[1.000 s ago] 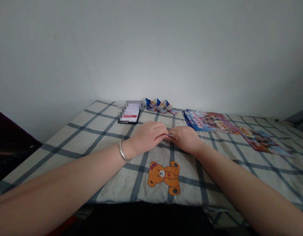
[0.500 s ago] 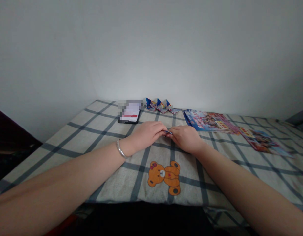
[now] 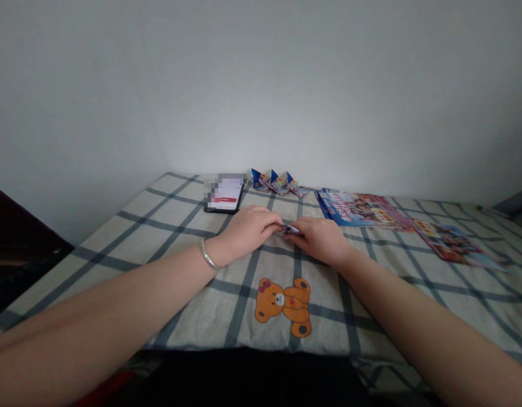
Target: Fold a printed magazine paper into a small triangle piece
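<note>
A small folded piece of printed paper (image 3: 290, 229) is pinched between my two hands above the checked cloth. My left hand (image 3: 253, 227), with a silver bangle (image 3: 208, 254) at the wrist, grips its left end with closed fingers. At its right end, my right hand (image 3: 322, 237) is closed on it too. Most of the paper is hidden by the fingers. Beyond my hands, several folded paper pieces (image 3: 277, 182) in blue, red and white stand in a row near the wall.
A phone (image 3: 225, 195) with a lit screen lies at the back left. Printed leaflets (image 3: 358, 209) are stacked at the right, with another leaflet (image 3: 453, 243) beside them. The checked tablecloth (image 3: 193, 322) bears a printed orange bear (image 3: 284, 305). A bare wall (image 3: 261, 85) rises behind.
My fingertips have drawn slightly apart, mostly by the left hand shifting left, so more of the folded paper shows between them. Both hands still hold it.
</note>
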The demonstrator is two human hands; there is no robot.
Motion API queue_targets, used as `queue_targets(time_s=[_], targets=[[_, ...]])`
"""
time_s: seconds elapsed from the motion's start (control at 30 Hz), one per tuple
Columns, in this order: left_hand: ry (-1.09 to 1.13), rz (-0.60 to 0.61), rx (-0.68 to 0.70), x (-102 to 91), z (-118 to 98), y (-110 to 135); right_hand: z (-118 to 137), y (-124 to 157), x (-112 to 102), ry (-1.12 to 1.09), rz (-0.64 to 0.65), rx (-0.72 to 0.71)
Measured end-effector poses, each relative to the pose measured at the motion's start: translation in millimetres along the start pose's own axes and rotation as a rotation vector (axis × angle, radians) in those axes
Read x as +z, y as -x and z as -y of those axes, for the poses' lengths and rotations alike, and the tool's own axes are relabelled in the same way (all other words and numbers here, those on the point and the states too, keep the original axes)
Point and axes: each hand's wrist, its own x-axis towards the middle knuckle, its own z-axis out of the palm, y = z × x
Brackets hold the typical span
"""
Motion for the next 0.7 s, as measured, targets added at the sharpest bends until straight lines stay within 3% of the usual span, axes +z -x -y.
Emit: queue_targets(time_s=[0.23, 0.43, 0.7], targets=[[0.078, 0.003, 0.044, 2.1, 1.5, 0.9, -4.5, 0.0, -0.1, -0.051, -0.015, 0.075], [-0.083, -0.044, 0.064, 1.4, 5.2, 1.1, -5.7, 0.1, -0.2, -0.082, -0.013, 0.093], [-0.112, -0.083, 0.058, -2.5, 1.6, 2.1, -10.5, 1.7, -0.7, -0.193, -0.256, 0.053]])
